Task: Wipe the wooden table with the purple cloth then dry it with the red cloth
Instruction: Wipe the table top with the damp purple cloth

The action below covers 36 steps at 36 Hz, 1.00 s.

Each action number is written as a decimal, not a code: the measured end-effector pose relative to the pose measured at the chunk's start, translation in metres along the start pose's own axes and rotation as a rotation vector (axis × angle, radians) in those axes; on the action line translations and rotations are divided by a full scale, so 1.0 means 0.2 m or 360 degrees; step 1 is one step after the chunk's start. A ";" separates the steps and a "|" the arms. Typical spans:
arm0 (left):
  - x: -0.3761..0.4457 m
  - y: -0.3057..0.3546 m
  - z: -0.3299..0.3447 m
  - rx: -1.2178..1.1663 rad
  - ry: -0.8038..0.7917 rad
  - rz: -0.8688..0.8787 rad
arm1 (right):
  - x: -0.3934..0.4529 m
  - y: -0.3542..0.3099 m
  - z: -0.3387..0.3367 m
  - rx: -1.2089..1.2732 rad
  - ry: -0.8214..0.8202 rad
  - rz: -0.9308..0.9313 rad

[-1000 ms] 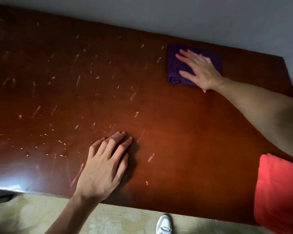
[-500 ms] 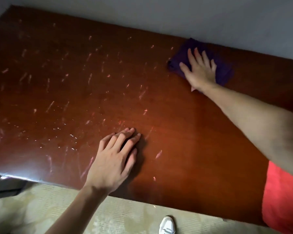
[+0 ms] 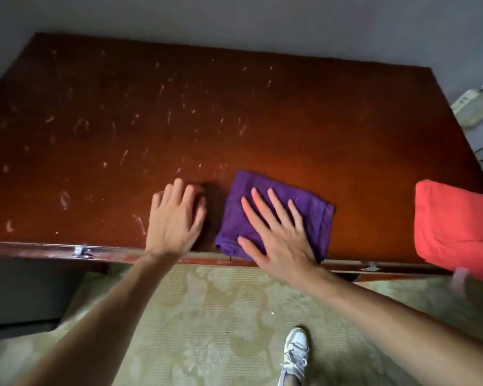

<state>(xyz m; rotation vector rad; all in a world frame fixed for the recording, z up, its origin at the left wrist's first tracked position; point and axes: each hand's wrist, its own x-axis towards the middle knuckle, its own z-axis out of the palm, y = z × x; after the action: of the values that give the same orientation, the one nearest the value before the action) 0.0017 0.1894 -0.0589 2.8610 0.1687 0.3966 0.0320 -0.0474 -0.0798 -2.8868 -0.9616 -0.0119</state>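
The wooden table [image 3: 332, 129] is dark red-brown, with many pale streaks and specks across its left and middle. A folded purple cloth [image 3: 315, 215] lies at the near edge, its corner reaching the rim. My right hand [image 3: 276, 232] presses flat on the purple cloth with fingers spread. My left hand [image 3: 176, 218] rests palm-down on the bare wood just left of the cloth, holding nothing. A folded red cloth [image 3: 457, 229] sits at the table's near right corner and hangs partly over the edge.
A grey wall runs behind the table. A white device with cables [image 3: 474, 107] sits beyond the right end. Patterned greenish carpet [image 3: 207, 316] covers the floor below, where a white shoe [image 3: 296, 349] shows. A dark object [image 3: 25, 296] stands under the left side.
My right hand has dragged the purple cloth from the far right of the table down to the near edge. The view has tilted down, and the left hand stays on the wood.
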 end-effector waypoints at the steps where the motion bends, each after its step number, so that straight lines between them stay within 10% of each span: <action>1: -0.02 -0.05 -0.02 0.0026 -0.0027 0.0020 | 0.00 0.00 -0.01 -0.0015 -0.0022 -0.0064; 16: -0.02 -0.28 -0.03 0.0053 -0.0217 0.0135 | 0.94 0.54 -0.11 -0.0042 -0.0262 -0.0874; 36: -0.02 -0.32 0.00 -0.0031 -0.0252 0.0150 | 2.02 0.93 -0.19 0.0024 -0.0166 -0.0242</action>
<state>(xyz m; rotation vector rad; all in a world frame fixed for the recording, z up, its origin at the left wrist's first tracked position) -0.0070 0.2500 -0.0755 2.8730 0.0011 0.1861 0.4670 0.0430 -0.0440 -2.8182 -1.1915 0.1355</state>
